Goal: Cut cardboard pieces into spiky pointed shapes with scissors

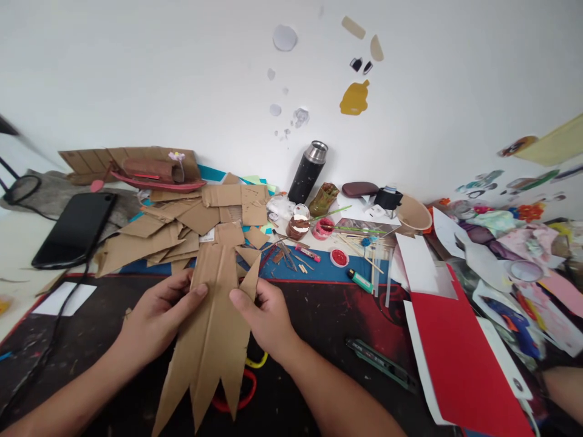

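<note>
A long piece of brown cardboard (214, 315), creased lengthwise, has pointed strips at its lower end. Its left edge is gripped by my left hand (157, 312), thumb on the front and fingers behind. My right hand (266, 312) pinches the right edge, near a small pointed flap (251, 276) that sticks up beside it. Under the cardboard, scissors with red and yellow handles (248, 391) lie partly hidden on the dark mat (319, 340). A green utility knife (381, 364) rests on the mat to the right.
Cardboard scraps (150, 233) are piled at the back left, beside a phone (75, 230). A black bottle (307, 173), paint jars (298, 226) and sticks stand or lie behind the mat. Red card (464, 352) is at right. Part of another person's arm (562, 388) shows at the right edge.
</note>
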Action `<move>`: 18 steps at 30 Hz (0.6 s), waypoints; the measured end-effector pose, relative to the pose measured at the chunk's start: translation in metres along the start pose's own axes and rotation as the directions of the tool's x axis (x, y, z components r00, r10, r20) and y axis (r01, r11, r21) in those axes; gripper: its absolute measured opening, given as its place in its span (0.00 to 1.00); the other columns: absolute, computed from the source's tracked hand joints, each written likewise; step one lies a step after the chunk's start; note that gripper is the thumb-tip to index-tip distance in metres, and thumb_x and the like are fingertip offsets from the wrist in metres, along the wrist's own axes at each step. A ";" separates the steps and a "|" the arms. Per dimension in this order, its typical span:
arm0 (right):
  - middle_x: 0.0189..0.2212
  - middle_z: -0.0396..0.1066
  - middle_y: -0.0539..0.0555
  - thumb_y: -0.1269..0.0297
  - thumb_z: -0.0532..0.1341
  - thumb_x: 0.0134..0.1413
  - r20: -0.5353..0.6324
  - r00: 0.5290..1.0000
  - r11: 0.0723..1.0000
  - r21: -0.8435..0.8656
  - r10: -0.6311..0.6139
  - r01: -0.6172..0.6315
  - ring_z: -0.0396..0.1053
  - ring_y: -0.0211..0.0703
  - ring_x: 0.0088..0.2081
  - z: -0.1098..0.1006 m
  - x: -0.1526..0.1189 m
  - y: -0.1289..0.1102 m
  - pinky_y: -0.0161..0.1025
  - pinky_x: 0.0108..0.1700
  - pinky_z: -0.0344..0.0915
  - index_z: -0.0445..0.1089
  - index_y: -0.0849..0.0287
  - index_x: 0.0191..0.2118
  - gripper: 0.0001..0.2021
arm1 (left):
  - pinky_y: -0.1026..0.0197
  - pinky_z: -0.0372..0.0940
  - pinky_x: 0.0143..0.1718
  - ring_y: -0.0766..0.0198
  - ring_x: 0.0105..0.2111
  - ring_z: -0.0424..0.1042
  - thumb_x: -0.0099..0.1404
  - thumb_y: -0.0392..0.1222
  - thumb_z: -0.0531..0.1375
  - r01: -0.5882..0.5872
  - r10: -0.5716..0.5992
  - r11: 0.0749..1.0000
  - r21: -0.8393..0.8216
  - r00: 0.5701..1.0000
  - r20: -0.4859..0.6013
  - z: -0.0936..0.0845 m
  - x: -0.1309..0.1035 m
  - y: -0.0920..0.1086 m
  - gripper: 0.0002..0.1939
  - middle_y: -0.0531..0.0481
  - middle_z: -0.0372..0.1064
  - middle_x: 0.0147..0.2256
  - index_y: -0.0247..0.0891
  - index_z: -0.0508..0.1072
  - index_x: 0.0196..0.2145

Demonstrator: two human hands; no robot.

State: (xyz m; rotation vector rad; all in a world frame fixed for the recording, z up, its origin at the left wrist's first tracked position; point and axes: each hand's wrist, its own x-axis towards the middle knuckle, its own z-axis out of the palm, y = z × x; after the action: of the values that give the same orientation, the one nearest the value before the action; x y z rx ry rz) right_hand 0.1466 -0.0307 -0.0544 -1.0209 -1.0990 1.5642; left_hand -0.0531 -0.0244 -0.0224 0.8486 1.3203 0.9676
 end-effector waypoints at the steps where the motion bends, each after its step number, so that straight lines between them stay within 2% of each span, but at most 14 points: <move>1: 0.38 0.79 0.54 0.33 0.73 0.59 -0.007 1.000 1.000 -0.002 -0.004 0.004 0.72 0.46 0.37 0.001 0.000 0.000 0.43 0.44 0.72 0.79 0.57 0.42 0.28 | 0.57 0.78 0.37 0.51 0.37 0.84 0.47 0.70 0.81 0.007 -0.006 1.000 -0.004 1.000 0.003 0.001 0.000 -0.001 0.30 0.46 0.87 0.36 0.43 0.86 0.36; 4: 0.35 0.77 0.52 0.32 0.72 0.59 -0.023 1.000 1.000 0.003 -0.006 0.006 0.71 0.44 0.35 0.001 -0.001 0.000 0.41 0.41 0.71 0.78 0.57 0.39 0.29 | 0.56 0.79 0.36 0.49 0.37 0.85 0.45 0.70 0.81 0.035 -0.035 0.999 -0.010 0.999 0.004 0.003 0.001 -0.001 0.32 0.45 0.87 0.35 0.42 0.86 0.36; 7: 0.25 0.70 0.48 0.28 0.69 0.61 -0.055 0.998 1.000 0.017 0.006 -0.005 0.64 0.39 0.26 -0.003 0.001 -0.002 0.36 0.30 0.64 0.73 0.57 0.31 0.32 | 0.56 0.79 0.35 0.51 0.34 0.84 0.42 0.71 0.82 0.051 -0.052 0.999 -0.011 0.999 -0.008 0.004 0.003 0.001 0.33 0.46 0.86 0.33 0.42 0.87 0.35; 10: 0.21 0.67 0.46 0.24 0.67 0.61 -0.068 0.997 0.997 0.071 0.036 -0.031 0.60 0.36 0.19 -0.009 0.006 -0.007 0.34 0.21 0.59 0.74 0.56 0.32 0.34 | 0.57 0.78 0.34 0.53 0.32 0.83 0.40 0.71 0.82 0.066 -0.066 0.998 -0.013 0.998 0.000 0.004 0.003 0.002 0.33 0.47 0.86 0.32 0.43 0.87 0.34; 14: 0.19 0.68 0.46 0.24 0.68 0.58 -0.126 0.992 0.994 0.108 0.033 -0.020 0.63 0.37 0.17 -0.014 0.011 -0.011 0.32 0.17 0.58 0.77 0.57 0.36 0.34 | 0.58 0.78 0.33 0.53 0.32 0.84 0.44 0.71 0.81 0.034 -0.036 0.999 0.031 0.998 0.052 0.002 0.003 -0.002 0.31 0.46 0.86 0.32 0.44 0.88 0.36; 18: 0.18 0.67 0.45 0.25 0.69 0.58 -0.187 0.982 0.994 0.107 0.032 -0.012 0.63 0.36 0.16 -0.014 0.012 -0.012 0.31 0.17 0.59 0.77 0.57 0.35 0.34 | 0.59 0.77 0.32 0.53 0.32 0.83 0.50 0.72 0.78 -0.027 0.016 0.995 0.091 0.993 0.115 0.000 0.002 -0.006 0.30 0.45 0.86 0.33 0.43 0.88 0.36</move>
State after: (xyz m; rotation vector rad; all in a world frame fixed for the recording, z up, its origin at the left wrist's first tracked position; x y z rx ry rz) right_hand 0.1603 -0.0147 -0.0483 -1.0884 -0.8685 1.4933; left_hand -0.0525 -0.0252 -0.0290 0.9767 1.2672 0.8673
